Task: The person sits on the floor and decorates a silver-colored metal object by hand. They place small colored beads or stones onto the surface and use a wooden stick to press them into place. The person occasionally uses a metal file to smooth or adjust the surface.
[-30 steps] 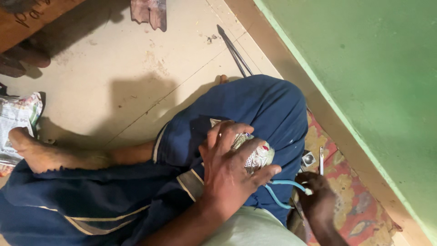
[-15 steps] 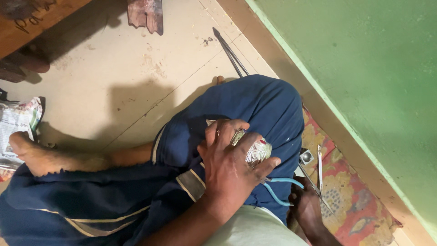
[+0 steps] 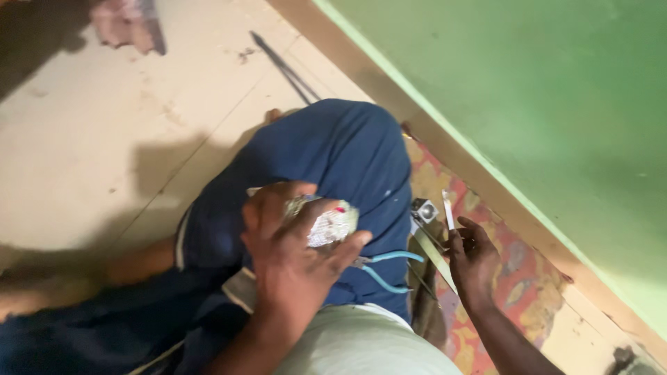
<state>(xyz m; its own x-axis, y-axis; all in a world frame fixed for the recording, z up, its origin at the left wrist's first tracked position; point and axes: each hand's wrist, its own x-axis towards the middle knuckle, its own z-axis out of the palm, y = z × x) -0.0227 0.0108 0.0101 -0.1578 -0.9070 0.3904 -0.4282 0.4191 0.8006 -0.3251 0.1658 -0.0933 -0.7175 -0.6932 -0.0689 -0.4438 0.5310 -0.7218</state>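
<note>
White patterned bundle [image 3: 326,223] under left hand [image 3: 292,257] fingers [image 3: 344,250], on knee [image 3: 347,153]

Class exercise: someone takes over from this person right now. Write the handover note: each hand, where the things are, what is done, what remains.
Left hand: closed over a crumpled white bundle, pressed on the raised knee in blue trousers.
Right hand: low on the patterned mat, fingers around a thin white stick; grip hard to judge.
Blue-handled pliers lie on the thigh under the left hand. A small metal part sits on the mat.
Done: bundle in hand. Left: pliers not picked up.
</note>
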